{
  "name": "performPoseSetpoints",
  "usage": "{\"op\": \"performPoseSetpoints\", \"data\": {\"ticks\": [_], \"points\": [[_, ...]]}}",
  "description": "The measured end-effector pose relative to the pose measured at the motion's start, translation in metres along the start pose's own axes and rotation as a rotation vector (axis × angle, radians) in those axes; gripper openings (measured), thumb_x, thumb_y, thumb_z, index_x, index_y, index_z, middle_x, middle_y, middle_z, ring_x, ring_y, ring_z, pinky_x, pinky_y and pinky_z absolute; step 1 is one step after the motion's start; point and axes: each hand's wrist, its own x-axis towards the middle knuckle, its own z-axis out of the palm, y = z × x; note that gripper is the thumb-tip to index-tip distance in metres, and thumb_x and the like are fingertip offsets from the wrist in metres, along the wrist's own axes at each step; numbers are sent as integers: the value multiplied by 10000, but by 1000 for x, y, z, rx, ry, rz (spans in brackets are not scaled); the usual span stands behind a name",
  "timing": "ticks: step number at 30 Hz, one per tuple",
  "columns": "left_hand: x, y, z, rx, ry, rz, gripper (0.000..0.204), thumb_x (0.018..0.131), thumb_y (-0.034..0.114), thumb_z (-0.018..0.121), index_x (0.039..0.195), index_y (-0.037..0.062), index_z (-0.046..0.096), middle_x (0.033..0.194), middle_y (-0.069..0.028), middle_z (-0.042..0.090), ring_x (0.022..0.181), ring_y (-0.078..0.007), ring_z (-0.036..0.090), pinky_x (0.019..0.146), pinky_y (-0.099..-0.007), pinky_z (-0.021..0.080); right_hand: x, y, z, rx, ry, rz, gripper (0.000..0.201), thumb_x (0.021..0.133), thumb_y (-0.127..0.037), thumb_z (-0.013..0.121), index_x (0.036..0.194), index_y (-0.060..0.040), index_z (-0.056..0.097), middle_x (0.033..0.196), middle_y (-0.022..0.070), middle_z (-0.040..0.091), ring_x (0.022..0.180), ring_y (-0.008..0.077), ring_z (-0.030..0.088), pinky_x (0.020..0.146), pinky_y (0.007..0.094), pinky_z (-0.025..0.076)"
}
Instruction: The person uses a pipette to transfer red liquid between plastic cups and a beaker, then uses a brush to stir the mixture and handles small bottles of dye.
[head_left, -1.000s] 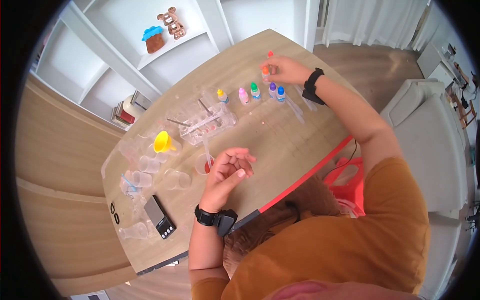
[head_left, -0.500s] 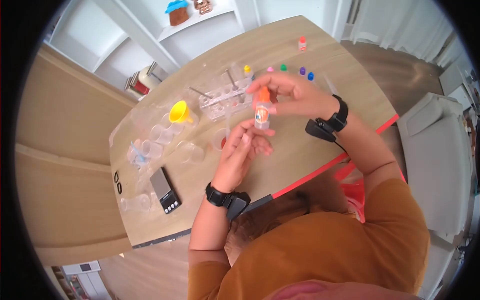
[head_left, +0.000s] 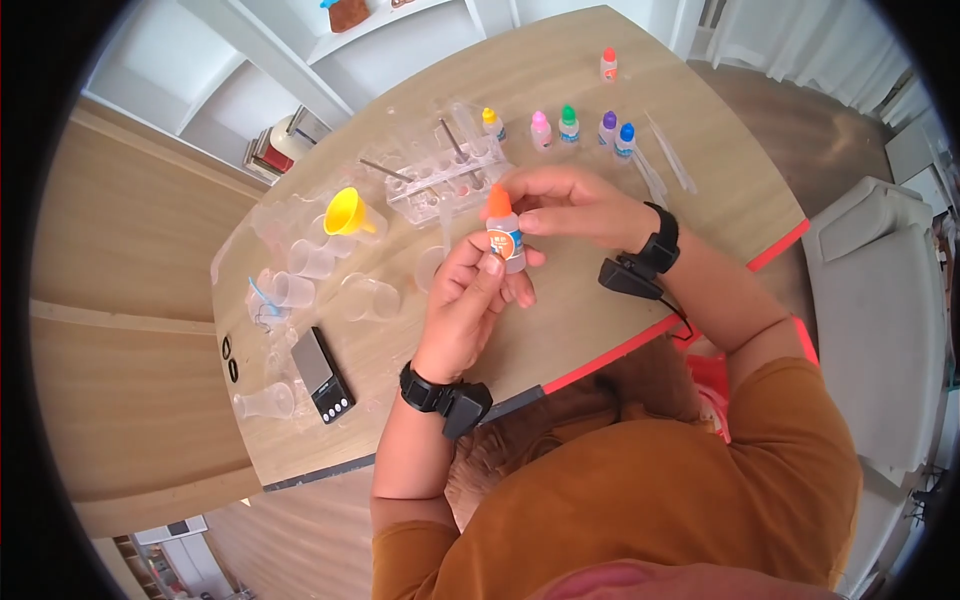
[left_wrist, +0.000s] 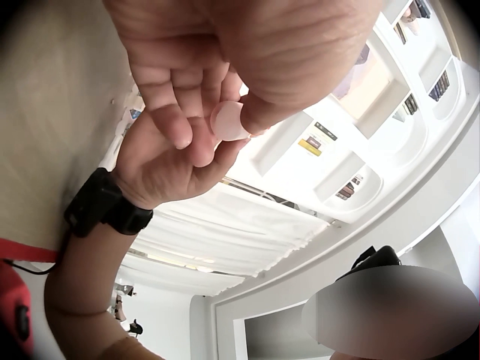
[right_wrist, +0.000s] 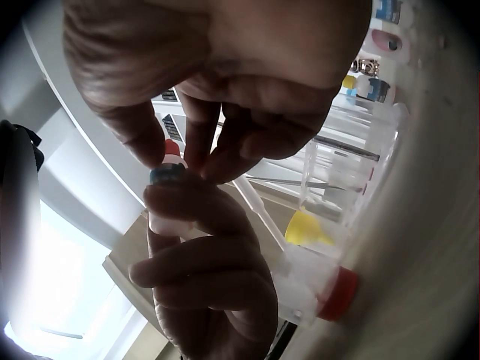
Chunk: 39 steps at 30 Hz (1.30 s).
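Orange-capped dropper bottle (head_left: 503, 238) stood upright in the air above the worktop (head_left: 590, 300), held between both hands in front of the person. The left hand (head_left: 470, 295) had its fingers (head_left: 478, 268) curled round the lower body of the bottle, thumb against the label. The right hand (head_left: 565, 205) came in from the other side, its fingers (head_left: 522, 186) bent and pinching the bottle near the orange cap. In the right wrist view the same bottle (right_wrist: 166, 196) showed between the two sets of fingers, its cap just under the right fingertips. In the left wrist view only the pale bottom of the bottle (left_wrist: 227, 120) showed, pressed between the left fingers.

Behind the hands, a clear plastic rack (head_left: 440, 180) sat on the worktop with thin rods lying across it. A yellow funnel (head_left: 347, 213) stood just left of the rack, among several clear cups (head_left: 300, 275). A row of small dropper bottles (head_left: 570, 125) with yellow, pink, green, purple and blue caps stood beyond the right hand, and one red-capped bottle (head_left: 607, 64) stood apart farther back. A small black pocket scale (head_left: 322, 373) lay near the left forearm.
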Motion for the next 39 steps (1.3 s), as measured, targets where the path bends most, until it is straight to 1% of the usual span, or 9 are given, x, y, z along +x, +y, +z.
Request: {"op": "performPoseSetpoints", "data": {"ticks": [13,19,20,22,26,28,32,34,39], "points": [[2,-4,-3,49,4,29,458,1083,342,670,1399,31,550,1239,-143,706,856,-136,651,798,-294,543,1,10,-2,3,-8,-8,382,1073,-218,636,1390,-6,663,1300,52,684,1241,165,631,1079,367,492],[0,-4,1,47,29,28,476,1050,289,714,1413,28,550,1231,-145,713,869,-139,666,790,-285,539,0,10,-4,-8,8,23,331,1068,-203,643,1345,-26,681,1282,36,682,1221,150,624,1073,368,491],[-1,-4,-2,44,19,25,476,1050,289,714,1413,28,550,1231,-145,713,869,-139,666,790,-285,539,0,10,-3,12,5,24,316,1065,-196,648,1333,-33,682,1276,30,680,1215,144,621,1073,367,490],[-1,-6,-6,-16,-10,34,361,1069,180,678,1378,41,553,1253,-168,719,896,-161,686,833,-315,547,0,3,3,20,42,51,300,1063,-195,656,1318,-40,683,1259,21,680,1205,137,620,1065,362,491],[0,-4,-4,-26,-16,28,368,1068,182,681,1381,37,552,1245,-172,724,884,-160,689,824,-312,551,0,3,5,53,77,92,279,1062,-201,671,1301,-58,682,1226,-3,684,1179,120,623,1044,349,496],[0,-5,-1,41,23,27,503,1042,308,731,1412,21,547,1217,-136,717,835,-139,669,763,-282,547,-1,0,6,54,75,95,270,1062,-200,673,1293,-60,684,1221,-5,686,1171,116,626,1041,346,498],[0,-5,0,42,22,21,517,1041,304,732,1427,17,541,1217,-140,718,844,-144,677,771,-284,552,-1,1,5,74,50,70,252,1061,-188,675,1277,-59,688,1218,-4,688,1162,113,632,1040,341,504],[-1,-4,-1,13,-9,11,439,1060,199,697,1428,22,534,1270,-187,717,895,-164,696,836,-315,559,-1,1,5,83,35,40,247,1061,-182,676,1272,-56,687,1213,-2,689,1159,112,633,1037,341,506],[-1,0,0,16,-30,-22,425,1084,188,651,1450,8,532,1350,-216,692,906,-168,698,865,-327,567,0,4,5,82,34,40,269,1054,-161,688,1292,-37,664,1195,10,686,1147,107,631,1008,328,524]]}}
